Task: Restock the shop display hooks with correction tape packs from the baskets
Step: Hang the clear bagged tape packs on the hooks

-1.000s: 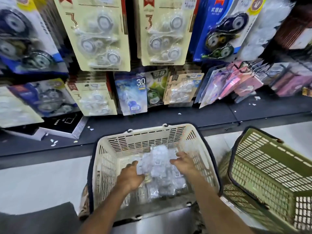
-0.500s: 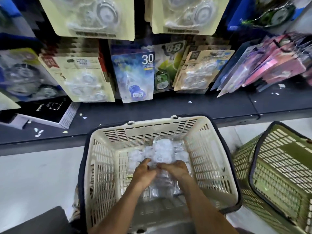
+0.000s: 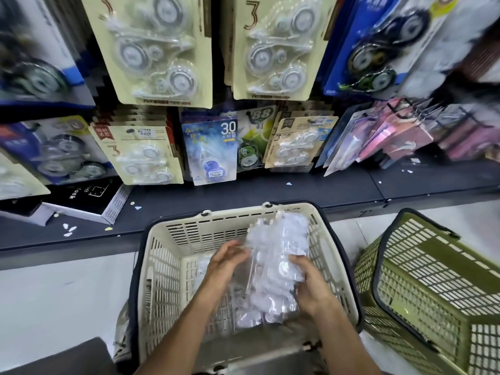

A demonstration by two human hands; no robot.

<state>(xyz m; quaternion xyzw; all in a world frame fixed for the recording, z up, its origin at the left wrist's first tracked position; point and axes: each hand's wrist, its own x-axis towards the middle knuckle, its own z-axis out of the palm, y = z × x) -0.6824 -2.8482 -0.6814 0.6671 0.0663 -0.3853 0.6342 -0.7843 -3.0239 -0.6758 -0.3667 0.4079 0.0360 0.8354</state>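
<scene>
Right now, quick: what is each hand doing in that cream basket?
Left hand: open, fingers against the bundle of clear packs.
Right hand: gripping the same bundle from its right side.

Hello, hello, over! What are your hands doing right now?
Right hand grips clear bundle of packs. Left hand open, fingers on its side. Bundle inside cream basket, not yet at hooks. Nothing in the way.
</scene>
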